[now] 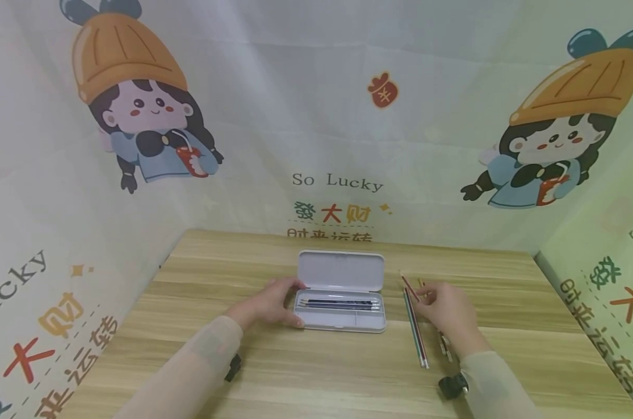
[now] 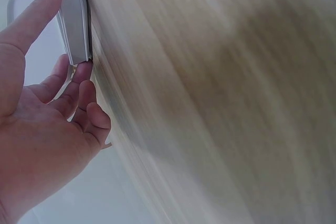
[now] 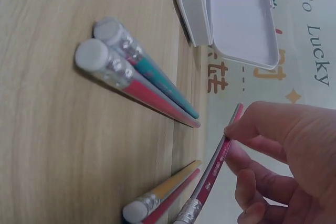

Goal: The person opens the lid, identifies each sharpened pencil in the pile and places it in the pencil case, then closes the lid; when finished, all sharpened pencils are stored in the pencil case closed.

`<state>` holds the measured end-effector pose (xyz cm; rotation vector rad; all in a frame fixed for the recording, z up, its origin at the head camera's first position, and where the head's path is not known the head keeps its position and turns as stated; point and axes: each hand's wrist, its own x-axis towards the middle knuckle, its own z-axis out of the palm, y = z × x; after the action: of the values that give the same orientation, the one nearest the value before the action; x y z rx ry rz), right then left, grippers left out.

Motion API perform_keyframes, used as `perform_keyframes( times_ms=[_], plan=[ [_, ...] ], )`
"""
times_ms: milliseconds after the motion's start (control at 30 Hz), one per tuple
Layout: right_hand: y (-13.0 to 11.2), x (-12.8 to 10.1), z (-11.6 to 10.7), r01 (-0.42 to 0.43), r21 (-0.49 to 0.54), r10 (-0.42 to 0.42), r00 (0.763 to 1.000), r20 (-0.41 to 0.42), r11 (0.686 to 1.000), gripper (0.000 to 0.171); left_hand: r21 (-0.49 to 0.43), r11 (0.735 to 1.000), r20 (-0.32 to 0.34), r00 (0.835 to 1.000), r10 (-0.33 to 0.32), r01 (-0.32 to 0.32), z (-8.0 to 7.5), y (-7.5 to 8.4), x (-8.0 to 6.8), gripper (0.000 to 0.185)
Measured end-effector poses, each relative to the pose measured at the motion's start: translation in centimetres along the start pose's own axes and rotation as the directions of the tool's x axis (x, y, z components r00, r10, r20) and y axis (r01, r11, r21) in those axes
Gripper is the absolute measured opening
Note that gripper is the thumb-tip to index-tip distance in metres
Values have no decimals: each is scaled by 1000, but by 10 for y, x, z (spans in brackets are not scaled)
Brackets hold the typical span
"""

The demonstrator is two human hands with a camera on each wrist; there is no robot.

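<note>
A white pencil case [image 1: 324, 319] lies with its lid [image 1: 341, 271] raised at the back. Several dark blue pencils [image 1: 340, 304] rest in its rear compartment. My left hand [image 1: 269, 301] holds the case's left end, thumb at the front corner and fingers at the back. To the right of the case, my right hand [image 1: 447, 311] pinches a red pencil [image 3: 216, 167] between thumb and fingers, its eraser end towards me. Beside that hand a green pencil [image 3: 165, 85] and a red one [image 3: 149, 94] lie side by side on the table.
A yellow pencil [image 3: 168, 184] and another red pencil [image 3: 172, 196] lie on the wooden table [image 1: 306, 372], partly hidden under my right hand in the head view. A printed cloth [image 1: 253, 116] hangs behind the table and along both sides.
</note>
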<state>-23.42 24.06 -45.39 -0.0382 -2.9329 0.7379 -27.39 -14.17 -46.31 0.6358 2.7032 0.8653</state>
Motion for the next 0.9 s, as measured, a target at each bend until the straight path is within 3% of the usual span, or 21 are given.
perform_keyframes(
  times_ms=[233,433,900],
  plan=[
    [0,-6,-5,11,55,-11,1000,-3,998,22,0,1000,-1,1000,-1,1,0,0,0,80],
    [1,-9,-4,90,42,-89,996,-31,995,20,5,1000,-2,1000,1,-1,0,0,0,80],
    [-17,-10,2,213,57,-213,977,-6,975,18,8,1000,-10,1000,3,-3,0,0,0,79]
  ],
)
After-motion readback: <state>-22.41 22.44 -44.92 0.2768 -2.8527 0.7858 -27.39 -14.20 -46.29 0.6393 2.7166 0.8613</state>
